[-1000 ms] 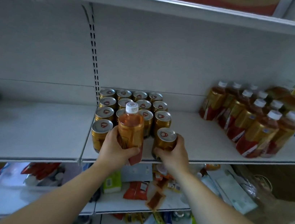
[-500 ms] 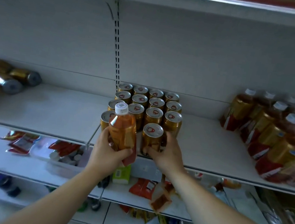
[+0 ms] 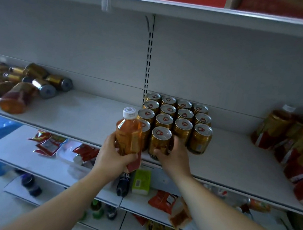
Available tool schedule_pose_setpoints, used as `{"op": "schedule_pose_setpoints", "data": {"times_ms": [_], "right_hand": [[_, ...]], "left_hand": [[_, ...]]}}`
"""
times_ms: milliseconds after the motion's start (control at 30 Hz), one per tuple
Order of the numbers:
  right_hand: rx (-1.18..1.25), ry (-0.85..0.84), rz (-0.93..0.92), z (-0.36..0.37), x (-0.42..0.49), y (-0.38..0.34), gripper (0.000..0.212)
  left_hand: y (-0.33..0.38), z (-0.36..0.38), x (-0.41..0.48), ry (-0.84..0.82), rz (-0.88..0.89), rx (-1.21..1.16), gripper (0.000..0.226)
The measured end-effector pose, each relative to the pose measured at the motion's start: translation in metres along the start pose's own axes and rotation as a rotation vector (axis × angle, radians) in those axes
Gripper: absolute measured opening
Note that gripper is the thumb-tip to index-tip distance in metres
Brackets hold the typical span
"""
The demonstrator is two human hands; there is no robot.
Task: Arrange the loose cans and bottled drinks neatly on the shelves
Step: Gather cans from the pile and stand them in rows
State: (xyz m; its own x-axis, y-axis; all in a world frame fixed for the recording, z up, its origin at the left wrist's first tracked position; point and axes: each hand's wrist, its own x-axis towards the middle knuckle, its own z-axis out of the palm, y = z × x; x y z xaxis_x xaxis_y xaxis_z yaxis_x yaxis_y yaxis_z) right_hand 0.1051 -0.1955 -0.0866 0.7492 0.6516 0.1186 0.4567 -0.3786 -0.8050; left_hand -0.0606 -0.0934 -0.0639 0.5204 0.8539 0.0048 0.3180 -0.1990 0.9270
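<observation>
My left hand [image 3: 111, 155] grips upright bottle [image 3: 129, 134] before shelf [image 3: 88, 117]. My right hand [image 3: 173, 155] curls around front can [image 3: 159, 142], beside can block [image 3: 183, 117].

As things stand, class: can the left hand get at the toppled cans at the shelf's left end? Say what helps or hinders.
Probably not yet: the left hand grips a bottle, so it has no free grip. The shelf stretch toward the toppled cans looks unobstructed.
</observation>
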Motion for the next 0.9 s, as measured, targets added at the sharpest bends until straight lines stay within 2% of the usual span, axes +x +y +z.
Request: {"op": "schedule_pose_setpoints", "data": {"times_ms": [333, 400, 533, 600, 767, 833, 900], "right_hand": [[-0.042, 0.030, 0.087, 0.006, 0.003, -0.005, 0.076], [-0.078, 0.032, 0.107, -0.004, -0.001, -0.001, 0.076], [-0.166, 0.086, 0.130, -0.038, -0.013, 0.018, 0.063], [-0.249, 0.104, 0.165, -0.062, -0.020, 0.032, 0.064], [-0.539, -0.032, 0.310, -0.130, -0.050, 0.088, 0.081], [-0.611, -0.059, 0.296, -0.156, -0.065, 0.112, 0.086], [-0.714, -0.129, 0.227, -0.181, -0.079, 0.135, 0.079]], "left_hand": [[0.001, -0.008, 0.004, -0.131, 0.055, -0.023, 0.077], [0.006, -0.003, 0.003, -0.182, 0.088, -0.028, 0.076], [0.020, 0.017, 0.000, -0.277, 0.154, -0.038, 0.070], [0.027, 0.035, -0.003, -0.304, 0.193, -0.005, 0.074], [0.052, 0.100, -0.023, -0.336, 0.242, 0.038, 0.081], [0.065, 0.132, -0.035, -0.351, 0.236, 0.022, 0.079], [0.078, 0.165, -0.049, -0.354, 0.216, -0.008, 0.075]]}}
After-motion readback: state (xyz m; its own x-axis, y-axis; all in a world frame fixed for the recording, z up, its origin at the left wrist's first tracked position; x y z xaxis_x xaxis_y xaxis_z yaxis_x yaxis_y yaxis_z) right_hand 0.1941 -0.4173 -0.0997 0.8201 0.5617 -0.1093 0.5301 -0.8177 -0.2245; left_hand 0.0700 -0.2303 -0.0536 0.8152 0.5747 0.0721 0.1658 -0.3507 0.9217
